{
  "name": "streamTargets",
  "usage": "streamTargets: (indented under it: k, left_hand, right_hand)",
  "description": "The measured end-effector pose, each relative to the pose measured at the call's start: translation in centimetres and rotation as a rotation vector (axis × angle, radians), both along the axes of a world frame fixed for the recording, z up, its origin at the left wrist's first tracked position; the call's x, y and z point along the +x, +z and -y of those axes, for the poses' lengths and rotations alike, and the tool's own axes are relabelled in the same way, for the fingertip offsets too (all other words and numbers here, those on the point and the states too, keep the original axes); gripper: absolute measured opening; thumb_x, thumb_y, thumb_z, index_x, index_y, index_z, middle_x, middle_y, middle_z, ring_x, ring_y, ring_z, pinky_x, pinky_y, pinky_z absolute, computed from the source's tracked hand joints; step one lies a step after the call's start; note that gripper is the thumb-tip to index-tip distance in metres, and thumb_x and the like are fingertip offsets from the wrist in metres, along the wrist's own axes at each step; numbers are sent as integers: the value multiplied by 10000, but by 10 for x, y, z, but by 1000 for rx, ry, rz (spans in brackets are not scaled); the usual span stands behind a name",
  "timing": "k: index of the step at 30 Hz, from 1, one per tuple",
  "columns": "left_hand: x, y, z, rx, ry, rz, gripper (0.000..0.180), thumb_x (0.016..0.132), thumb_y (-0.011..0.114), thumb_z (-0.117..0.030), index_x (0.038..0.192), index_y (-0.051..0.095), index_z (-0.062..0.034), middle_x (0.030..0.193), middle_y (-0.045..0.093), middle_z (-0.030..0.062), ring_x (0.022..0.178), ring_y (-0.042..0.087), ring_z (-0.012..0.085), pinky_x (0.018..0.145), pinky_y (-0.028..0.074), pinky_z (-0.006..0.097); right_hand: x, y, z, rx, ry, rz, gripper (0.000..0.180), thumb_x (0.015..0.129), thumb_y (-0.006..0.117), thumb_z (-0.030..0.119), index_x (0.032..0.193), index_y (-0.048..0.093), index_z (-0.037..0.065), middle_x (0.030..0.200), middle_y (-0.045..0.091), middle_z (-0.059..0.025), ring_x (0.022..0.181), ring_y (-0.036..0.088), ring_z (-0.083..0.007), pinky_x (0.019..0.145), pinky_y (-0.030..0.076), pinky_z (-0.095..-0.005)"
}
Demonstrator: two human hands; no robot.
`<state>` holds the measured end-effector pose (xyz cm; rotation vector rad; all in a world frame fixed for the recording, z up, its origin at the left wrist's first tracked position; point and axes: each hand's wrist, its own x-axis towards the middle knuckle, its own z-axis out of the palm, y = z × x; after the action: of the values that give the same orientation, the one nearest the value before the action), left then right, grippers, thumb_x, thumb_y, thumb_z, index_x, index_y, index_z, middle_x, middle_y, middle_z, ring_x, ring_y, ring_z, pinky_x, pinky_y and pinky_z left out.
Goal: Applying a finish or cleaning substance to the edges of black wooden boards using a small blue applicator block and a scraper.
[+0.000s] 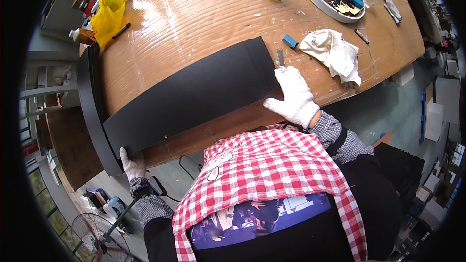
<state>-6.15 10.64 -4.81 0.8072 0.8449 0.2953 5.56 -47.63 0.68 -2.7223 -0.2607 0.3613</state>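
Head view: black sheet (194,92) lies between left hand (132,165), pinching its corner, and outspread right hand (296,99)

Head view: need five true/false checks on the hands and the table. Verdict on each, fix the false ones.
1. The right hand wears a white glove. True.
2. The left hand is at the right end of the central black piece. False: it is at the left end; the right hand is by the right end.
3. A blue block lies between that piece and the white cloth. True.
4. The white cloth lies on the central black piece. False: it lies on the table, to the right.
5. The yellow bag is at the left side of the table. True.
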Motion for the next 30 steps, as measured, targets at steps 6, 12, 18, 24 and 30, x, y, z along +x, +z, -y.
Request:
streamTargets:
  k: [6, 12, 18, 24, 30]
  left_hand:
    - [5, 1, 4, -11, 96, -19, 483, 918, 713, -316, 1309, 563, -77, 1318, 604, 76, 1212, 559, 271, 1077, 443, 422]
    - [6, -1, 1, -36, 120, 20, 489, 919, 711, -316, 1317, 557, -78, 1329, 592, 85, 1216, 551, 281, 1081, 448, 434]
    - [12, 7, 8, 26, 69, -56, 563, 926, 684, -379, 1375, 509, -89, 1375, 557, 90, 1247, 531, 285, 1106, 428, 435]
    - [19, 14, 16, 112, 68, -204, 669, 894, 668, -510, 1404, 484, -119, 1380, 558, 78, 1258, 528, 277, 1096, 419, 439]
    - [18, 6, 12, 150, 111, -226, 700, 874, 674, -542, 1409, 482, -134, 1394, 549, 70, 1241, 538, 286, 1067, 430, 457]
  right_hand:
    - [1, -2, 3, -12, 55, 51, 910, 829, 656, 584, 1463, 399, -17, 1501, 391, -270, 1437, 285, -434, 1219, 152, -480]
    - [5, -6, 13, -74, 28, 119, 877, 814, 673, 566, 1444, 440, 2, 1485, 420, -265, 1422, 307, -442, 1215, 156, -487]
    - [8, -2, 5, -86, 24, 100, 866, 765, 742, 491, 1409, 471, -21, 1450, 450, -278, 1398, 349, -451, 1198, 222, -491]
    - [12, 1, 2, -109, 37, 56, 891, 791, 687, 556, 1411, 452, -39, 1464, 444, -261, 1418, 317, -440, 1213, 159, -489]
    - [14, 3, 0, -109, 50, 56, 888, 790, 680, 556, 1413, 451, -33, 1469, 439, -257, 1426, 309, -432, 1214, 156, -483]
